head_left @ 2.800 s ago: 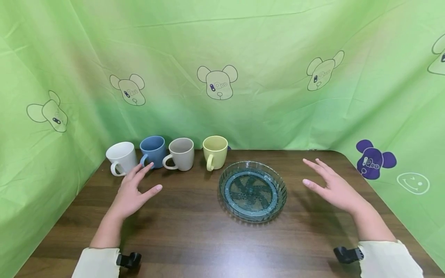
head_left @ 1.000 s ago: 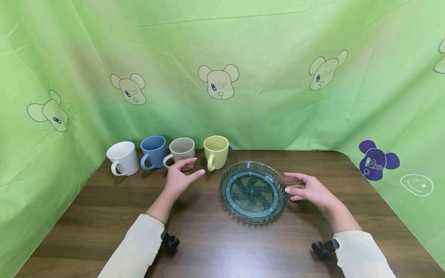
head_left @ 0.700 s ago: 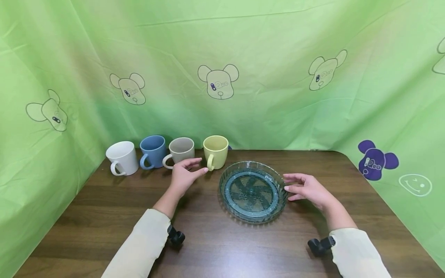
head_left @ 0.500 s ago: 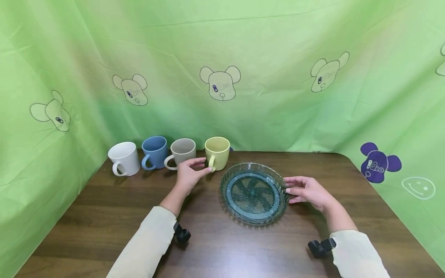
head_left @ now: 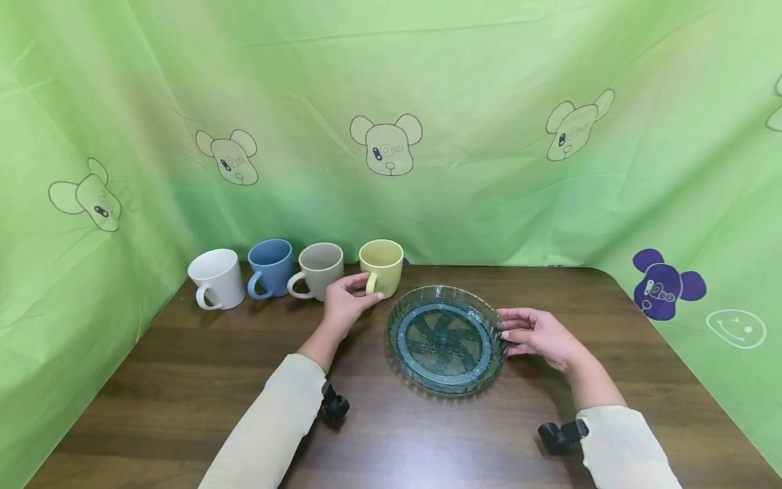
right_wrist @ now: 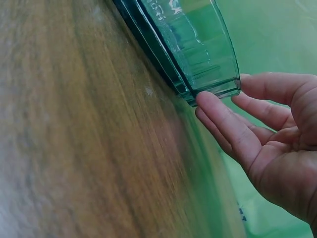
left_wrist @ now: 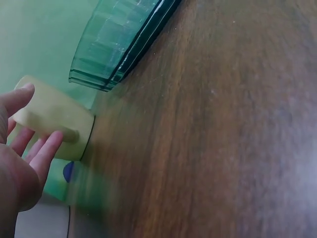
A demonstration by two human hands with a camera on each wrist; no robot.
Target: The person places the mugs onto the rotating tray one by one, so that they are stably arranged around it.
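A yellow mug (head_left: 386,270) stands upright near the table's back edge, its handle (head_left: 371,284) facing me. My left hand (head_left: 342,309) is at that handle, thumb on one side and fingers on the other. In the left wrist view the thumb (left_wrist: 19,99) stands apart from the fingers, with a gap between them. A round blue-green glass dish (head_left: 442,380) with ribbed walls lies flat on the table. At its right side, my right hand (head_left: 540,337) touches the outer wall with fairly straight fingertips (right_wrist: 207,101). Part of that hand's reach is hidden behind the wall.
Left of the yellow mug stand a grey mug (head_left: 324,272), a blue mug (head_left: 273,270) and a white mug (head_left: 220,280), all upright. The wooden table (head_left: 183,380) ends against a green printed cloth (head_left: 293,88) at the back and sides.
From above the left mugs, my left hand has moved right to the yellow mug's handle. My right hand has come in leftward to the dish's wall. Mugs and dish look unmoved.
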